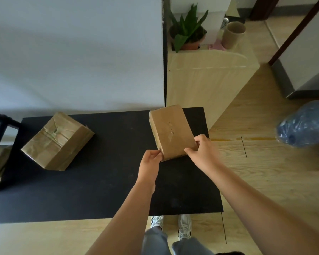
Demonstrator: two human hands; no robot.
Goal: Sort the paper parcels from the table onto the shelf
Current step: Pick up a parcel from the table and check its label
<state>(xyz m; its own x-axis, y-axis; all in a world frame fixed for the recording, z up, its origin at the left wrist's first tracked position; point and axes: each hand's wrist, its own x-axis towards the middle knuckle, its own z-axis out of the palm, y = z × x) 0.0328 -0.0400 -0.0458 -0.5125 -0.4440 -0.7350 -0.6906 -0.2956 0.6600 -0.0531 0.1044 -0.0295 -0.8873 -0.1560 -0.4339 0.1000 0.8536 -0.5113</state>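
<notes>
Nearest to us are our two bare forearms, reaching out over the black rectangular counter (103, 181). Our left hand (150, 161) pinches the near left corner of the smooth brown paper-wrapped parcel (170, 132), and our right hand (203, 149) grips its near right corner, fingers curled over the edge, so both hands are grasping it. That parcel sits at the counter's far right, and seems tilted up on its far end, though we cannot tell whether that end touches the counter. It looks firm and box-like, with flat faces and crisp edges, so we judge it stiff enough to carry by its short sides; the taped paper may be slick, which favours a two-handed hold with thumbs on top. A second, crumpled brown paper parcel (57, 141) lies at the counter's far left, well apart. Its wrinkled wrap suggests softer contents, so we would cradle it from beneath. Part of a dark-framed shelf (0, 126) shows off the counter's left edge.
</notes>
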